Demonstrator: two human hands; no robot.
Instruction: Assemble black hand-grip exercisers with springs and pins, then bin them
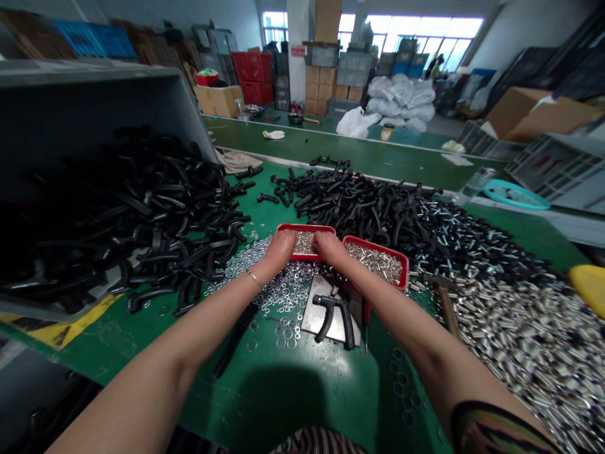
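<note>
My left hand [282, 246] is at the left end of a small red tray [307, 257], its fingers curled at the tray's contents. My right hand [328, 244] bends over the right end of that tray, fingers drawn together. Fingertips on both sides are partly hidden, so what they pinch cannot be made out. Small metal pins [304, 242] fill the tray between the hands. Below the hands, a pair of black curved handles [334, 315] lies on a metal plate [312, 315]. Loose metal rings and nuts [278, 296] are strewn beside the plate.
Right of my hands stands another red tray [405, 268] of metal pins. A hammer [448, 306] lies beside a heap of metal sleeves [510, 340]. Black handles are heaped behind [354, 202] and in a large tipped grey bin [189, 107] at left.
</note>
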